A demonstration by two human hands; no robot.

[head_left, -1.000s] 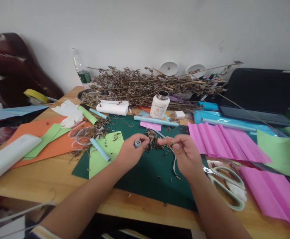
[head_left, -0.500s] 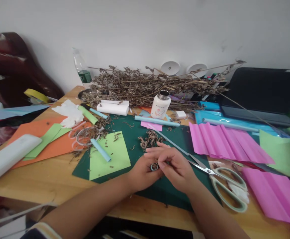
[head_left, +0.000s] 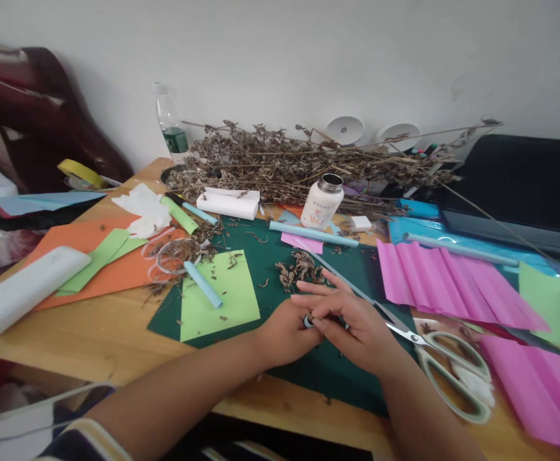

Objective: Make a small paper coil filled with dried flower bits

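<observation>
My left hand [head_left: 284, 336] is closed around a short light-blue paper tube [head_left: 308, 322], and only its end shows above the fist. Over that end my right hand [head_left: 361, 330] pinches dried leaf bits [head_left: 311, 315] with thumb and forefinger, its other fingers stretched out. Most of the tube is hidden by the hands. Just beyond them a small heap of dried leaves [head_left: 299, 270] lies on the dark green cutting mat [head_left: 241, 237]. Scissors [head_left: 415, 338] with pale green handles lie to the right of my right hand, blades pointing toward it.
Behind the mat stand an open white bottle [head_left: 322, 203] and a long pile of dried stalks [head_left: 270, 160]. Another blue tube [head_left: 203, 285] rests on a green paper sheet [head_left: 234, 301]. Pink crepe paper [head_left: 452, 282] lies right; a white oblong case [head_left: 34, 288] lies left.
The view has shifted slightly, so the table appears further right. My right fingers have moved over the tube's end, covering the leaf-filled opening that was visible before.
</observation>
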